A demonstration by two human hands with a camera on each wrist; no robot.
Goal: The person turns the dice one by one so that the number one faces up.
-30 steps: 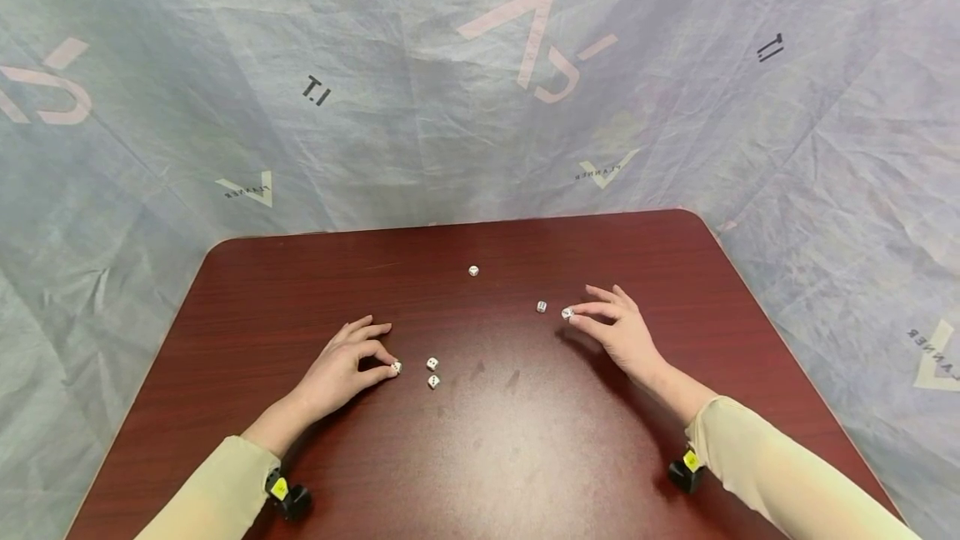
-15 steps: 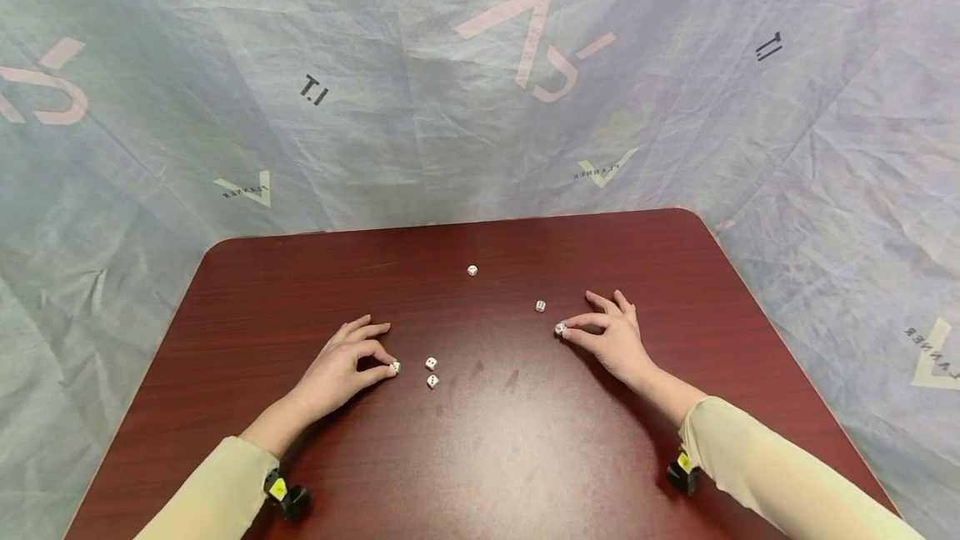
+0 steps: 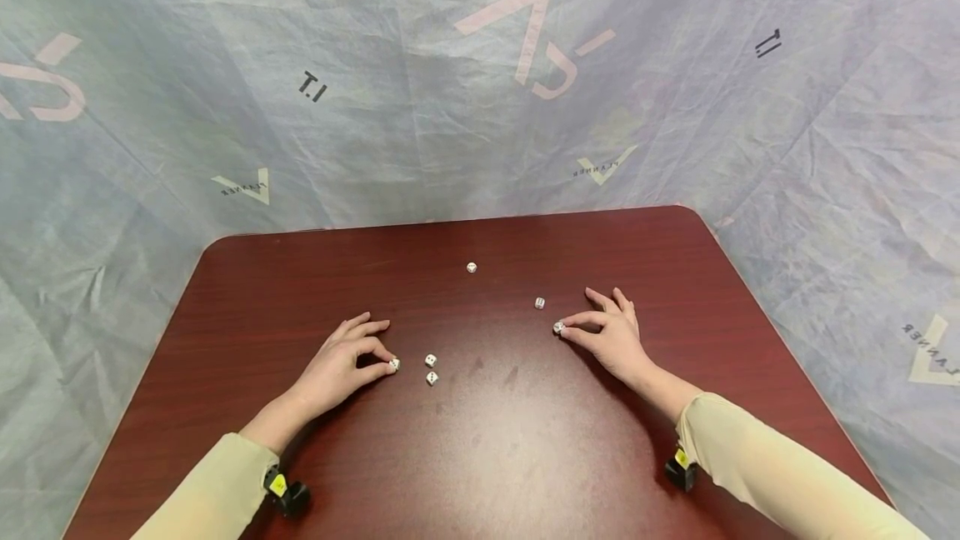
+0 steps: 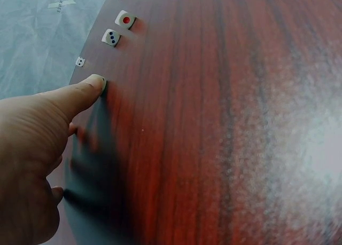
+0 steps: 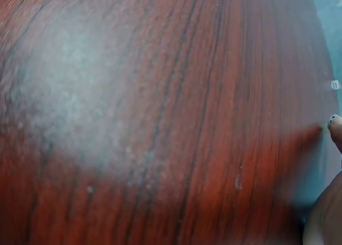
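My left hand (image 3: 335, 373) pinches a white die (image 3: 394, 365) between thumb and forefinger at the tabletop, left of the middle. In the left wrist view the thumb covers most of that die (image 4: 104, 86). Just to its right lie two more white dice, one die (image 3: 431, 360) behind the other die (image 3: 432, 378). On the right side, my right hand (image 3: 615, 340) pinches another white die (image 3: 558, 327) with thumb and forefinger, its other fingers spread out. Slightly beyond that hand's fingertips sits a die (image 3: 540, 303). Farther back, near the centre, rests one more die (image 3: 472, 267).
A dark red wood-grain table (image 3: 480, 457) with rounded far corners carries everything. Grey printed cloth (image 3: 360, 132) hangs behind and at both sides. Each wrist wears a small black camera, the left camera (image 3: 291, 497) and the right camera (image 3: 681, 473).
My right hand has brought its die nearer and slightly left, down to the table, and holds still there over the last half second. The left hand and the other dice stay put.
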